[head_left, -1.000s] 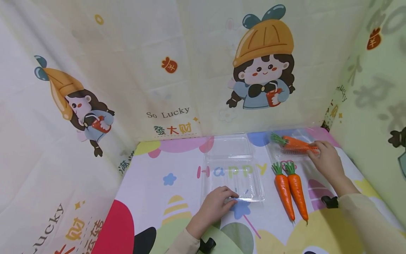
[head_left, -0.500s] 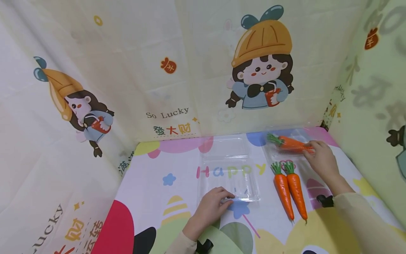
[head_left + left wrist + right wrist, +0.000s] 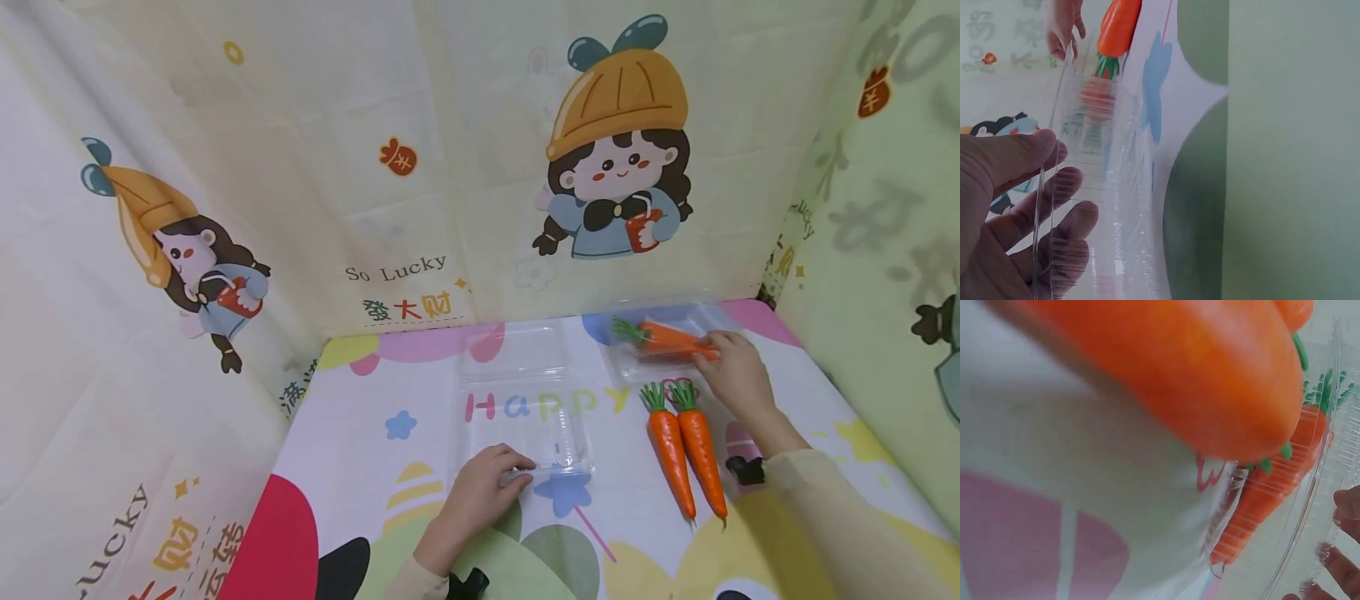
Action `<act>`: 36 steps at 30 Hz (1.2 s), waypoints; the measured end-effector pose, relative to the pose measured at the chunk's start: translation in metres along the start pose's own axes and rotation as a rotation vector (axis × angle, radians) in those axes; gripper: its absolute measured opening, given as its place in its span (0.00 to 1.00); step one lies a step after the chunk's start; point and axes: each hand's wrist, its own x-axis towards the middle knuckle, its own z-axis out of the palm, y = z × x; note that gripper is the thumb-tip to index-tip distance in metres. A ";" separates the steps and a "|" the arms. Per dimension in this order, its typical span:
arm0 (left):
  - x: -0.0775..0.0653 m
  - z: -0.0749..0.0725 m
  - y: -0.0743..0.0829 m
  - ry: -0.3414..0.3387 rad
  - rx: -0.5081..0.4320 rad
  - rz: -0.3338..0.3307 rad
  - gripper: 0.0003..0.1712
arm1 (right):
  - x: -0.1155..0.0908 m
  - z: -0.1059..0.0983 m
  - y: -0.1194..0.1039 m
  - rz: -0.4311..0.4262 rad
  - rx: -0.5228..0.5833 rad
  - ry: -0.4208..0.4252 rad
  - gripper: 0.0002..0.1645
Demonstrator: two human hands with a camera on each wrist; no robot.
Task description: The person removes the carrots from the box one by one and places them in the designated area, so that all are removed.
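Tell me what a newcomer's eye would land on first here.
Probably the two loose carrots, bright orange, side by side on the right half of the table. Next, perhaps, the large cartoon figure in an orange hat, printed on the backdrop above them. The clear containers draw less notice: the left hand grips one, and the right hand another with orange carrot showing through.

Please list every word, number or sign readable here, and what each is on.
"So Lucky": back curtain.
"發大财": same curtain, just below.
"Happy": tablecloth, partly seen through a clear box.
"ucky", "财": left curtain; other characters there are cut off or folded.
"ucky": right curtain, small, first letter unclear.
Unreadable: faint grey marks on the right curtain; signs on the printed red pouches.
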 end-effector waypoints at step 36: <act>-0.020 -0.046 -0.027 -0.107 -0.104 -0.153 0.05 | 0.004 0.030 -0.057 -0.083 0.012 -0.018 0.11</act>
